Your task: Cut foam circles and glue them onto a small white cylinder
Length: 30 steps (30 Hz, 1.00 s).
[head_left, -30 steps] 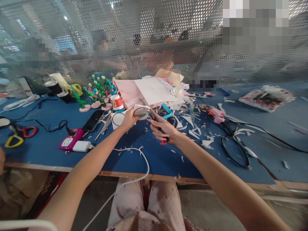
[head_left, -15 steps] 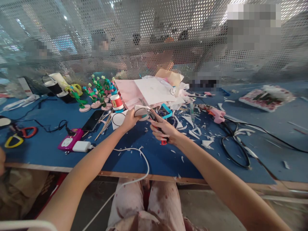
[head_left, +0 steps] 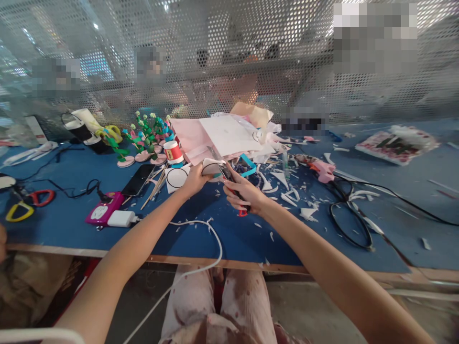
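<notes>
My left hand (head_left: pixel 195 179) pinches a small piece of white paper (head_left: pixel 212 167) that has a dark curved line drawn on it. In my right hand (head_left: pixel 244 192) are scissors (head_left: pixel 234 188) with dark and red handles, their blades pointing up and to the left at the paper's right edge. How far the blades are apart I cannot make out. Left of my left hand lies a white square (head_left: pixel 177 178) with a black circle drawn on it. Behind it stands a red and white paper cup (head_left: pixel 173 152).
Paper flower models (head_left: pixel 150 136) stand at the back left, beside white and pink sheets (head_left: pixel 224 136). A phone (head_left: pixel 139 180) and a magenta power strip (head_left: pixel 104 208) lie left. On the right are paper scraps (head_left: pixel 309 214) and a pink glue gun (head_left: pixel 323 171) with a black cord.
The paper in my left hand has tilted a little, so its drawn curve shows more clearly. My right hand with the scissors stays nearly in the same place.
</notes>
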### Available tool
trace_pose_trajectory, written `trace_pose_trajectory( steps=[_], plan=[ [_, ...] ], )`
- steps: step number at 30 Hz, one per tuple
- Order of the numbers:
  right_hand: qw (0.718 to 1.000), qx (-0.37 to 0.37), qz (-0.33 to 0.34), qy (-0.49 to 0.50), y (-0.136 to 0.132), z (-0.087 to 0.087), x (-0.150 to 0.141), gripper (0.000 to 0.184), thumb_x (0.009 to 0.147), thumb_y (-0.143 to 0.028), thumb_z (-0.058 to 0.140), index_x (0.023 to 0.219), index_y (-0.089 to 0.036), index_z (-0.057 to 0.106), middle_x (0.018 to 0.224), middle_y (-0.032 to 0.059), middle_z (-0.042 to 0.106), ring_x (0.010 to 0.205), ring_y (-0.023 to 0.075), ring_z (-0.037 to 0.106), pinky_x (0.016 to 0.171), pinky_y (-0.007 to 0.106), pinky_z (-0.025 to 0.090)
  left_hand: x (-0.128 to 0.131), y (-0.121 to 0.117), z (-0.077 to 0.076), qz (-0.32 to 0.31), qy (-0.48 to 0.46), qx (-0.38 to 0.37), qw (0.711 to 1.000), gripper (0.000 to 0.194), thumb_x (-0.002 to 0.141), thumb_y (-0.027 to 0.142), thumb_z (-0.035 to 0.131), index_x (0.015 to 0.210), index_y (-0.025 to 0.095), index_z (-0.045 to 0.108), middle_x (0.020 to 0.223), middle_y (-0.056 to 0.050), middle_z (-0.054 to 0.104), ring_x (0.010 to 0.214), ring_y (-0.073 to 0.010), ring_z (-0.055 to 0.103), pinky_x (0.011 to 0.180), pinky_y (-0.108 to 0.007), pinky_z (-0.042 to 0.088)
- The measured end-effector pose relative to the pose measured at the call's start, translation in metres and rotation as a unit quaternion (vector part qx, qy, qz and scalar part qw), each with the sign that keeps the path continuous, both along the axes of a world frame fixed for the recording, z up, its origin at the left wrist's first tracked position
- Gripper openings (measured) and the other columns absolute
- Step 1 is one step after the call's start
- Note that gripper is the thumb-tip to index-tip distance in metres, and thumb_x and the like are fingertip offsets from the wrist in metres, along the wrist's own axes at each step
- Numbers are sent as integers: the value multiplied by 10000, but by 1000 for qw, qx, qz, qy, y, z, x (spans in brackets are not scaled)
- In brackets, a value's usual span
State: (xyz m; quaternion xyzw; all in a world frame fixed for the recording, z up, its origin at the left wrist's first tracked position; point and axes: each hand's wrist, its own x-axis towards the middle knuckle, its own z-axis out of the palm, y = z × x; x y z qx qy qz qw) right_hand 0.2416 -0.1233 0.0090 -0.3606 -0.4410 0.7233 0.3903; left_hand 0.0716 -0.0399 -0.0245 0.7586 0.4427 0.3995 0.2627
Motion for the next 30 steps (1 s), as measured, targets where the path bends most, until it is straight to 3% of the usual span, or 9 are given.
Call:
trace_pose_trajectory(
  steps=[7, 10, 15, 21, 26, 30],
  plan=[
    [1000, 23, 1, 2, 1, -3, 0, 799, 902, -200, 468, 1537, -331, 0, 467, -134, 407, 268, 51, 248, 280, 130, 262, 1, -1, 1, -3, 1, -15, 1000, 307, 693, 126, 663, 999, 126, 636, 968, -62, 715, 923, -225, 652, 839, -322, 509],
    [1000, 26, -3, 16, 2, -1, -1, 794, 903, -202, 465, 1531, -341, 0, 477, -135, 406, 269, 50, 236, 279, 126, 243, 4, 1, -1, 7, -58, -37, 998, 322, 666, 138, 678, 981, 136, 610, 966, -58, 706, 922, -219, 646, 829, -326, 515],
    [998, 20, -16, 54, 4, 1, -3, 699, 932, -204, 427, 1509, -374, 70, 484, -134, 382, 274, 48, 187, 275, 118, 194, 11, 1, -9, 37, -198, -95, 975, 387, 628, 161, 689, 984, 153, 538, 816, -16, 667, 736, -167, 626, 667, -281, 512],
    [999, -10, -23, 44, 5, 1, -6, 617, 950, -238, 438, 1479, -393, 161, 489, -136, 349, 279, 35, 177, 290, 105, 174, 12, 1, -13, 86, -129, -53, 986, 197, 634, 163, 683, 779, 163, 548, 709, 4, 599, 674, -153, 559, 633, -278, 484],
    [999, -14, -11, 46, 3, 4, -7, 638, 960, -173, 370, 1502, -377, 103, 479, -131, 367, 278, 46, 172, 285, 115, 172, 3, 7, -7, 140, -113, -26, 983, 183, 670, 197, 677, 790, 165, 543, 705, -1, 606, 663, -163, 568, 648, -290, 485],
    [999, -28, -5, 42, 1, 4, -7, 628, 964, -194, 387, 1505, -368, 121, 480, -130, 367, 279, 45, 191, 285, 115, 190, -2, 12, -5, 140, -87, -2, 986, 193, 669, 219, 685, 779, 168, 536, 744, -23, 627, 739, -189, 588, 712, -306, 481]
  ],
)
